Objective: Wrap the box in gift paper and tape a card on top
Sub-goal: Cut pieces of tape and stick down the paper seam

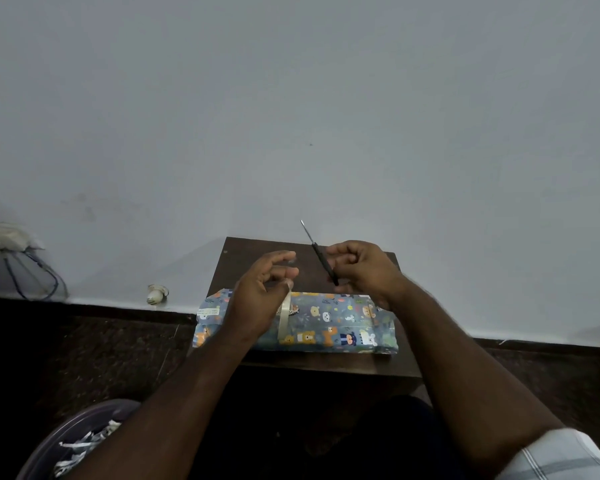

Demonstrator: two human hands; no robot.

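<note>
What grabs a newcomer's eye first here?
The wrapped box in bright animal-print paper, lying on the small dark table at centre. Above it, the left hand pinches a pale tape strip, and the right hand holds scissors pointing up.

Both hands raised, forearms converging.
Left hand [260, 289] pinches a tape strip [284, 318] (fingertips only); right hand [362, 268] curls around closed scissors [321, 259], blades tilted away.

A plain home room: bare wall [291, 98], dark floor [101, 351], small wooden table [257, 258].
</note>
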